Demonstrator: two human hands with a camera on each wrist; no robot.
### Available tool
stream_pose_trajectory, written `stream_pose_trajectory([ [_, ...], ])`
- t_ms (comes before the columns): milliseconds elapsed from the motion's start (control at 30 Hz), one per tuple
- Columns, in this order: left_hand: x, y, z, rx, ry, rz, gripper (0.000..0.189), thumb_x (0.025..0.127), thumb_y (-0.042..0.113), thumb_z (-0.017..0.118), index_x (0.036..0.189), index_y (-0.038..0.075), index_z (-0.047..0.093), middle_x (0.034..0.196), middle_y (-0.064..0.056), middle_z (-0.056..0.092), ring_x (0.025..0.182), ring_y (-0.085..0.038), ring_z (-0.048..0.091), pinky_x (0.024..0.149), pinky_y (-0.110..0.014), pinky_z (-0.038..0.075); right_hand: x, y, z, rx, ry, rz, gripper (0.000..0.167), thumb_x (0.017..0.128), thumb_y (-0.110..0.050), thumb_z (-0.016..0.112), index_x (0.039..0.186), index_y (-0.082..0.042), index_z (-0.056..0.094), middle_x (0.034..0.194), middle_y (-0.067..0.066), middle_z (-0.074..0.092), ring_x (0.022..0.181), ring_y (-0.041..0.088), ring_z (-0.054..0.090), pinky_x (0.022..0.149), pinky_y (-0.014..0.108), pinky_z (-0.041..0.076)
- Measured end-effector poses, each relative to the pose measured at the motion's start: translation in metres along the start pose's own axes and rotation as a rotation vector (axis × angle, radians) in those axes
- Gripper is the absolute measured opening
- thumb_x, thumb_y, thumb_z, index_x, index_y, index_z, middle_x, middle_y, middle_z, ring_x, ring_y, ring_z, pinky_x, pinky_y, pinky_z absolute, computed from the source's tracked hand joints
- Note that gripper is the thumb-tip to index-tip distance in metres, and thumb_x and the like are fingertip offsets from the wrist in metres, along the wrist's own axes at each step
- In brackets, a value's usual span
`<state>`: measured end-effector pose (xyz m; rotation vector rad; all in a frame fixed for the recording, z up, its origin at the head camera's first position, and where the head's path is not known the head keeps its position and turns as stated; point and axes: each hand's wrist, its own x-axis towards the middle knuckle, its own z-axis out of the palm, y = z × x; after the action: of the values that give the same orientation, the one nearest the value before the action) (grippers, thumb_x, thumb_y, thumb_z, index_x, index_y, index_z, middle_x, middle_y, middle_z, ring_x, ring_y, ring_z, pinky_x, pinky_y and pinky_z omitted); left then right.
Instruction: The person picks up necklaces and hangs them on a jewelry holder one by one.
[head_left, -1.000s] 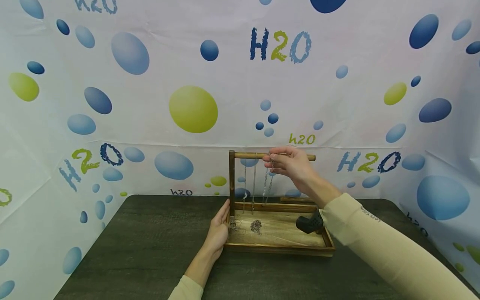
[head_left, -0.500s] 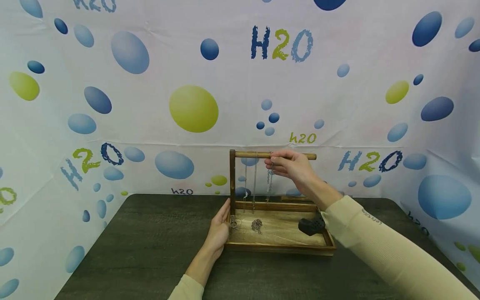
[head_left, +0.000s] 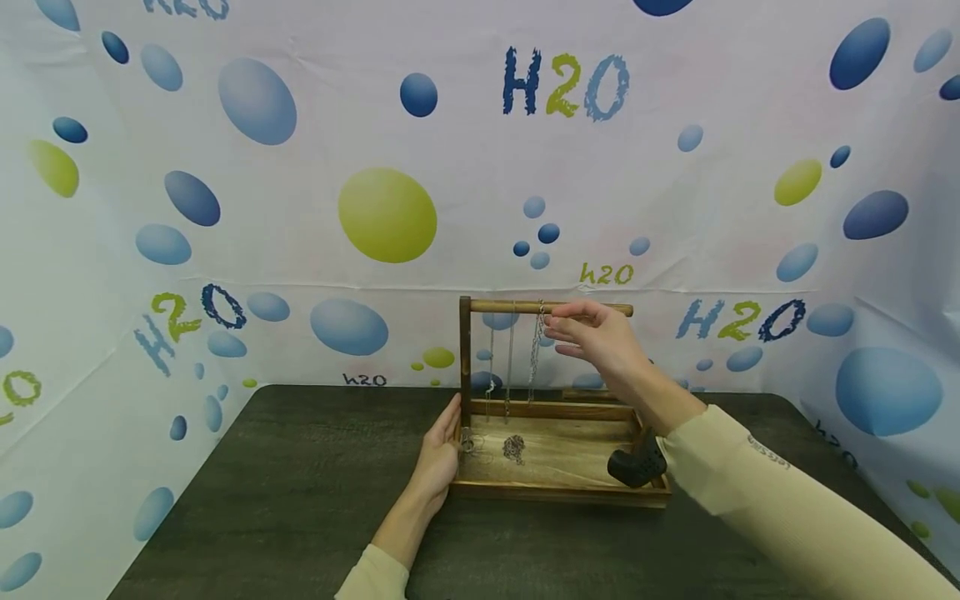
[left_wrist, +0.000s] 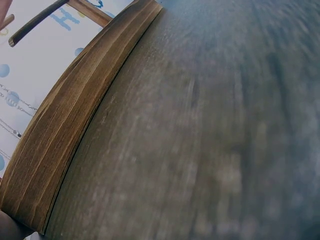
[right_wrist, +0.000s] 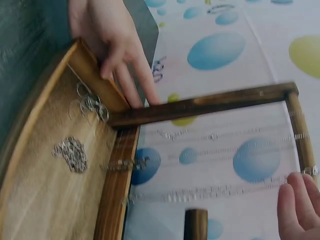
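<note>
My left hand [head_left: 437,458] holds the left end of a wooden tray [head_left: 555,492]; in the right wrist view its thumb lies at the rim and its fingers run along the outside. A post at that end carries a wooden bar [head_left: 491,307]. Several thin chains hang from it: the right-hand one, a silver chain necklace [head_left: 536,346], sits just left of my right hand [head_left: 600,337]. That hand's fingers are extended beside the bar and hold nothing. Inside the tray lie a bunched chain [head_left: 513,450] and, by the left wall, some rings or hoops [right_wrist: 92,105].
A black device [head_left: 636,467] hangs under my right wrist, over the tray's right end. Behind the tray, a strip of wood [head_left: 600,394] lies on the dark table [head_left: 330,467]. A patterned cloth [head_left: 386,215] closes off the back.
My right hand has let go of the silver chain necklace and drawn slightly right. The necklace now hangs by itself from the bar. My left hand stays at the tray's end.
</note>
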<state>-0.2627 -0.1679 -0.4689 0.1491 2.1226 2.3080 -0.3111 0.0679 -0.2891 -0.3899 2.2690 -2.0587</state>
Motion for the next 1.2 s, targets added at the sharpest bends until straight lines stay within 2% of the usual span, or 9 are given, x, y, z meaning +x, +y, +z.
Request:
stream_pose_trajectory([
  [133,0.001,0.0,0.0,0.008,0.003,-0.005,0.086,0.083,-0.02,0.025,0.162,0.012,0.02,0.166,-0.016,0.014,0.152,-0.035,0.005,0.107,-0.053,0.022,-0.012,0.005,0.012,-0.01,-0.003,-0.036,0.031,0.099,-0.014,0.063,0.124,0.005,0.06,0.123,0.019,0.066,0.109,0.03,0.068,0.092,0.042,0.053],
  [300,0.0,-0.001,-0.002,0.018,0.017,-0.012,0.086,0.083,-0.02,0.026,0.162,0.012,0.022,0.165,-0.017,0.016,0.152,-0.035,0.006,0.101,-0.051,0.025,-0.031,0.026,0.041,0.013,-0.119,-0.039,0.033,0.099,-0.013,0.064,0.127,0.003,0.062,0.117,0.019,0.07,0.104,0.029,0.069,0.088,0.04,0.055],
  [400,-0.001,-0.001,-0.002,0.017,0.026,-0.017,0.085,0.083,-0.019,0.027,0.162,0.013,0.023,0.165,-0.018,0.017,0.152,-0.036,0.006,0.103,-0.052,0.024,-0.041,0.046,0.063,0.034,-0.194,-0.03,0.033,0.099,-0.01,0.063,0.127,0.005,0.062,0.115,0.02,0.071,0.104,0.035,0.068,0.087,0.043,0.055],
  [500,-0.002,-0.001,-0.003,0.006,0.027,-0.018,0.084,0.084,-0.018,0.028,0.162,0.013,0.023,0.165,-0.019,0.018,0.152,-0.036,0.006,0.113,-0.054,0.018,-0.046,0.068,0.081,0.061,-0.243,-0.037,0.03,0.098,-0.005,0.062,0.124,0.01,0.062,0.111,0.025,0.07,0.1,0.039,0.069,0.083,0.045,0.057],
  [667,-0.001,-0.001,-0.002,-0.013,0.023,-0.009,0.08,0.087,-0.017,0.028,0.161,0.011,0.024,0.165,-0.02,0.017,0.152,-0.036,0.008,0.117,-0.057,0.013,-0.045,0.1,0.1,0.057,-0.226,-0.038,0.026,0.096,0.0,0.062,0.117,0.015,0.064,0.102,0.031,0.07,0.09,0.042,0.071,0.077,0.05,0.058],
  [767,0.0,0.0,-0.001,-0.007,0.029,-0.012,0.081,0.086,-0.018,0.028,0.162,0.011,0.024,0.165,-0.019,0.017,0.152,-0.034,0.007,0.114,-0.053,0.023,-0.042,0.117,0.105,-0.006,-0.195,-0.035,0.024,0.095,-0.001,0.064,0.113,0.015,0.066,0.097,0.027,0.071,0.087,0.044,0.07,0.074,0.049,0.058],
  [867,0.0,0.0,-0.001,0.001,0.03,-0.021,0.084,0.083,-0.018,0.029,0.162,0.013,0.024,0.165,-0.017,0.018,0.152,-0.033,0.006,0.105,-0.047,0.027,-0.039,0.132,0.108,-0.089,-0.165,-0.036,0.022,0.094,-0.001,0.065,0.11,0.014,0.068,0.098,0.024,0.072,0.084,0.042,0.07,0.07,0.042,0.059],
  [1033,0.0,0.001,0.002,-0.005,0.02,-0.027,0.087,0.081,-0.02,0.029,0.162,0.012,0.023,0.165,-0.017,0.017,0.152,-0.033,0.006,0.103,-0.045,0.026,-0.035,0.145,0.113,-0.21,-0.138,-0.033,0.018,0.092,0.0,0.066,0.106,0.01,0.071,0.097,0.017,0.073,0.079,0.03,0.07,0.063,0.029,0.054],
  [1200,-0.001,0.002,0.0,-0.011,0.033,-0.022,0.087,0.08,-0.02,0.029,0.162,0.01,0.023,0.165,-0.018,0.017,0.152,-0.033,0.008,0.103,-0.044,0.027,-0.027,0.15,0.121,-0.256,-0.147,-0.05,0.017,0.086,0.006,0.063,0.101,0.01,0.072,0.091,0.014,0.072,0.071,0.017,0.066,0.061,0.025,0.051],
])
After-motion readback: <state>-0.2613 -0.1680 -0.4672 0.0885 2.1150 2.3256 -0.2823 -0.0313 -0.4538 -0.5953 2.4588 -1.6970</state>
